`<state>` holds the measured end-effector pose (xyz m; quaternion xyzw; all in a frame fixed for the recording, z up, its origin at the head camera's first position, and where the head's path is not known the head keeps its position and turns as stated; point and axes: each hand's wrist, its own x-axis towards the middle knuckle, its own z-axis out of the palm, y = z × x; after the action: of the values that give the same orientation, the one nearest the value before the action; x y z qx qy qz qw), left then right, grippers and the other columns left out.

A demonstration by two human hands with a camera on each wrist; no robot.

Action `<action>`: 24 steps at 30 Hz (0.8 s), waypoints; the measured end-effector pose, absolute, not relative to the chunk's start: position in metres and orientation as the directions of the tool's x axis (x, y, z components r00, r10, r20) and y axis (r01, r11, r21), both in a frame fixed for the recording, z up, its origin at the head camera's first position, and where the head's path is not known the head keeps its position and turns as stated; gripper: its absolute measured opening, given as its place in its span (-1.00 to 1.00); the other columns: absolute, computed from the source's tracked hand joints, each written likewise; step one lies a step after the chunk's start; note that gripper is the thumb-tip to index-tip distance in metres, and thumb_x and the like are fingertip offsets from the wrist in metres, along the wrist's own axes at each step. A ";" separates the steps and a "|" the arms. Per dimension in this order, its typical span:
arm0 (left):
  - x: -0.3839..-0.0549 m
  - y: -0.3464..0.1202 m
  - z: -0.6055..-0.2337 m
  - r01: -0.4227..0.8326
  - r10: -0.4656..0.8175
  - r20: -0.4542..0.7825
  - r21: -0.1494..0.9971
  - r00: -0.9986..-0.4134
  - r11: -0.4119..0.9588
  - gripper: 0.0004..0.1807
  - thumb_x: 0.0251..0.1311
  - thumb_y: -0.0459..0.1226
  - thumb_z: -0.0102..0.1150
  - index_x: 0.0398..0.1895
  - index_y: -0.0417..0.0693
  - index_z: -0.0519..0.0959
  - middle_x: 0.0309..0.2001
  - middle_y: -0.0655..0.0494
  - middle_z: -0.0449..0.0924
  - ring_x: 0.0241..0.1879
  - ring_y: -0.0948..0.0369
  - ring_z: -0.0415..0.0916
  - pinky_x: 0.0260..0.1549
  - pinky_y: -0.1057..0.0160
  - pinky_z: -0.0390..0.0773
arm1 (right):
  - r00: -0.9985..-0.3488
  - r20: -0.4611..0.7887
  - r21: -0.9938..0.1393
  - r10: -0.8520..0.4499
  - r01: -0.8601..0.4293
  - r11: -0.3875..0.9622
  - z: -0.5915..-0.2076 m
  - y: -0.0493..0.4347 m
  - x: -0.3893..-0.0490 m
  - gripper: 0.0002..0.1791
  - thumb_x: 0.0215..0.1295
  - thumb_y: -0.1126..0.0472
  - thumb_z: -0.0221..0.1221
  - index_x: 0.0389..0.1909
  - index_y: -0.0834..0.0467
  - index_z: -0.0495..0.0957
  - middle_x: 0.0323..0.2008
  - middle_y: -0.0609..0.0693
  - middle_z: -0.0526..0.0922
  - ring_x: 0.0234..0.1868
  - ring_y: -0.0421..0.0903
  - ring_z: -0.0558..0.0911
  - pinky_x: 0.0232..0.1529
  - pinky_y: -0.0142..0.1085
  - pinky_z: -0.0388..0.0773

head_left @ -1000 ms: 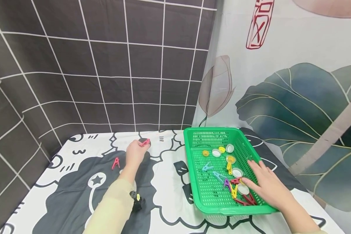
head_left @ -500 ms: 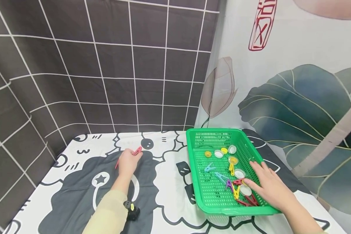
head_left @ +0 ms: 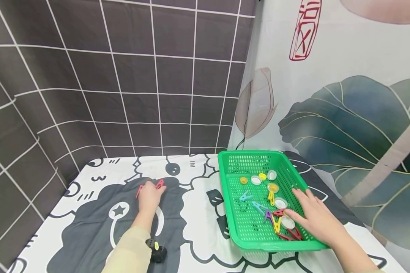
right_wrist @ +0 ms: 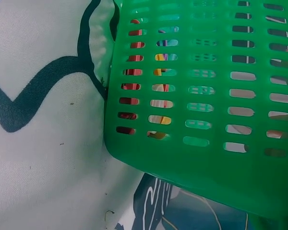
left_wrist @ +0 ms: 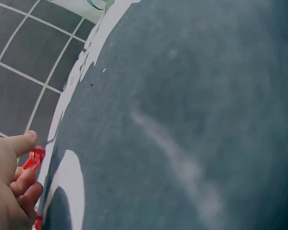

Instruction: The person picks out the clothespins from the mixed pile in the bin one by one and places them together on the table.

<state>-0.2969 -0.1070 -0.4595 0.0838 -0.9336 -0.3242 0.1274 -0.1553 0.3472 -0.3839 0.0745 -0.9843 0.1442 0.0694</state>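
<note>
In the head view my left hand [head_left: 149, 198] is over the dark patch of the printed cloth. It pinches a red clothespin [head_left: 160, 184] between thumb and fingers; the left wrist view shows the same clothespin [left_wrist: 35, 157] at the thumb tip. A second red clothespin [head_left: 138, 191] lies just left of the hand, partly hidden by it. My right hand [head_left: 317, 218] rests with spread, straight fingers over the right side of a green basket [head_left: 226, 204]. Near its thumb, inside the basket, are a white cap [head_left: 287, 222] and red clothespins [head_left: 295, 234].
Also in the basket are blue clothespins [head_left: 259, 207], a purple clothespin [head_left: 268, 217], yellow clothespins [head_left: 276, 225] and several white and yellow caps [head_left: 256, 180]. A dark gridded curtain [head_left: 133, 94] rises behind the table. The cloth [head_left: 198, 212] stretches between left hand and basket.
My left hand has moved left and nearer with the red clothespin, coming beside the second red clothespin on the cloth. My right hand stays at the basket.
</note>
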 end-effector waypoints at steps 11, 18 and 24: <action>-0.295 -0.105 -0.465 -0.101 -0.221 0.162 0.540 -0.962 0.836 -0.36 0.00 -0.03 0.35 -0.22 -0.51 0.42 -0.38 -0.35 0.52 -0.30 -0.23 0.53 -0.26 -0.10 0.52 | -0.980 0.154 -0.275 -0.125 -0.164 0.947 -0.385 0.348 -0.156 -0.10 0.24 -0.21 0.10 0.34 0.38 0.13 0.27 0.43 0.20 0.30 0.45 0.03 0.20 0.30 -0.05; -0.293 -0.104 -0.465 -0.089 -0.217 0.198 0.508 -0.956 0.857 -0.35 -0.05 0.01 0.38 -0.30 -0.48 0.44 -0.44 -0.33 0.51 -0.32 -0.23 0.53 -0.28 -0.11 0.51 | -0.979 0.160 -0.271 -0.127 -0.167 0.948 -0.385 0.348 -0.156 -0.07 0.21 -0.24 0.11 0.34 0.39 0.12 0.27 0.44 0.19 0.30 0.45 0.03 0.20 0.30 -0.05; -0.292 -0.103 -0.466 -0.075 -0.198 0.208 0.485 -0.958 0.871 -0.34 -0.08 0.05 0.39 -0.33 -0.46 0.45 -0.45 -0.30 0.51 -0.33 -0.21 0.53 -0.31 -0.10 0.51 | -0.980 0.155 -0.268 -0.125 -0.164 0.949 -0.385 0.347 -0.157 -0.05 0.19 -0.26 0.13 0.33 0.39 0.13 0.27 0.44 0.19 0.29 0.46 0.04 0.19 0.31 -0.03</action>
<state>-0.2918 -0.1034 -0.4660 0.0711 -0.9590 -0.2434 0.1265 -0.1566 0.3474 -0.3847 0.0733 -0.9849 0.1412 0.0683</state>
